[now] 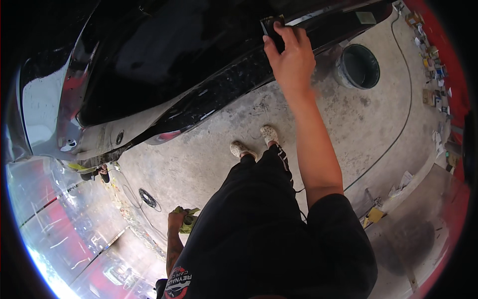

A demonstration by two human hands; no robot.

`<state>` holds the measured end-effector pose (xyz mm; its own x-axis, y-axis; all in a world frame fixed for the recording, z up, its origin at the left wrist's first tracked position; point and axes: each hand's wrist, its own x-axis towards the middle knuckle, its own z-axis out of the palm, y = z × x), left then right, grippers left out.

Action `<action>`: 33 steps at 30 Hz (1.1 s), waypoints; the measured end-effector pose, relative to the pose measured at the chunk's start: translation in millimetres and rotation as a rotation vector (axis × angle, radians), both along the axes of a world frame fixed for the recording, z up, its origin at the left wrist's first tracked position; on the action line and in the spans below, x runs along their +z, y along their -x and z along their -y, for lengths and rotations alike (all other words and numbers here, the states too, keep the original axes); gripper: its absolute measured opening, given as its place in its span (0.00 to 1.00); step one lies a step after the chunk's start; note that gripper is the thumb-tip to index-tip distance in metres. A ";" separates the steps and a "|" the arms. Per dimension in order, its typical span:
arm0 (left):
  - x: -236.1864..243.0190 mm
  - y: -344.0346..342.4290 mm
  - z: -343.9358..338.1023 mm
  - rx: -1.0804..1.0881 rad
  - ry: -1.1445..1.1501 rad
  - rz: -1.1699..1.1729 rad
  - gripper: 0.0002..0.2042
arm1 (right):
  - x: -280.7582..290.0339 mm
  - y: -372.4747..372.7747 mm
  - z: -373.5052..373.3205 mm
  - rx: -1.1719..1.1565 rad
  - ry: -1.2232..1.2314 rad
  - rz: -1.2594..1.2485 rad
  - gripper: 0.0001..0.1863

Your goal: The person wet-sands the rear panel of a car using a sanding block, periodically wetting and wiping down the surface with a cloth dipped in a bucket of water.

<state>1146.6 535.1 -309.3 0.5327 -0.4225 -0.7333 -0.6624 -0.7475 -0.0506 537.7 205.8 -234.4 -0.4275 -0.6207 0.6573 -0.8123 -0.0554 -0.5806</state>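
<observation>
A glossy black car body panel (164, 60) fills the upper part of the view. My right hand (294, 60) reaches up to it, thumb and fingers closed around a small dark block (272, 31) that rests against the panel. Whether the block is a sanding block I cannot tell. Low at my left side, my left hand (176, 220) is closed on a crumpled yellow-green cloth (188, 222), away from the car. A pale greenish rectangular piece (366, 18) lies on the car's dark lower edge, right of my right hand.
A dark bucket (343, 71) holding liquid stands on the concrete floor (209, 144) right of my right forearm. A long cable (409, 99) curves across the floor. A coiled black cable (147, 197) lies at left. Cans and boxes (432, 65) line the red wall.
</observation>
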 end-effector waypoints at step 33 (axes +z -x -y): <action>-4.8 8.8 -8.4 -0.313 0.250 -0.335 0.12 | 18.5 0.7 -4.6 -0.022 -0.120 0.024 0.19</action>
